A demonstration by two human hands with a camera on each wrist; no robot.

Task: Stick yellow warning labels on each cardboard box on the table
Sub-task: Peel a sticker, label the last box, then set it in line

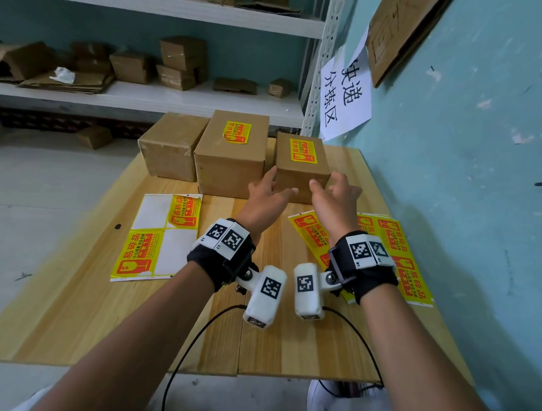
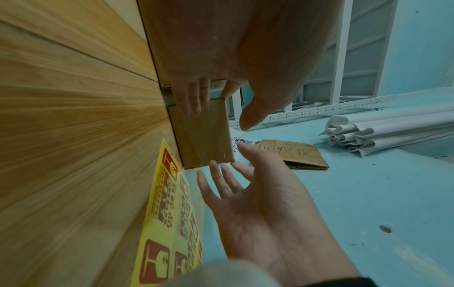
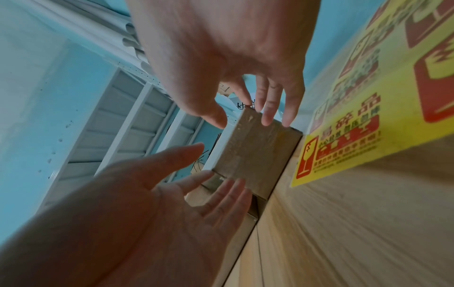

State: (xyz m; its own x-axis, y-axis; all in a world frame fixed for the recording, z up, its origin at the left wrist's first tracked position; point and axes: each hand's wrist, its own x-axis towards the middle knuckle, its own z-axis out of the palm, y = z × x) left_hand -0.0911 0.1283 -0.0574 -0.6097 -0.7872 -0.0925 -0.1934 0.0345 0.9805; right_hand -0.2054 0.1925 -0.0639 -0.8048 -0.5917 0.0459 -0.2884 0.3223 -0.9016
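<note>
Three cardboard boxes stand at the far side of the wooden table (image 1: pixel 82 304). The left box (image 1: pixel 172 147) has a bare top. The middle box (image 1: pixel 228 173) carries a yellow label (image 1: pixel 237 132). The small right box (image 1: pixel 302 179) also carries a yellow label (image 1: pixel 303 151). My left hand (image 1: pixel 278 183) and right hand (image 1: pixel 330 184) reach to either side of the small box with fingers spread, holding nothing. In the wrist views the fingertips lie at the small box's (image 2: pixel 203 136) (image 3: pixel 253 155) edges; I cannot tell whether they touch it.
A partly used label sheet (image 1: pixel 160 237) lies on the table's left, and a fuller label sheet (image 1: pixel 388 253) lies under my right wrist. Behind the table are white shelves (image 1: pixel 167 95) with more cardboard. A blue wall (image 1: pixel 462 168) with a paper sign (image 1: pixel 345 95) runs along the right.
</note>
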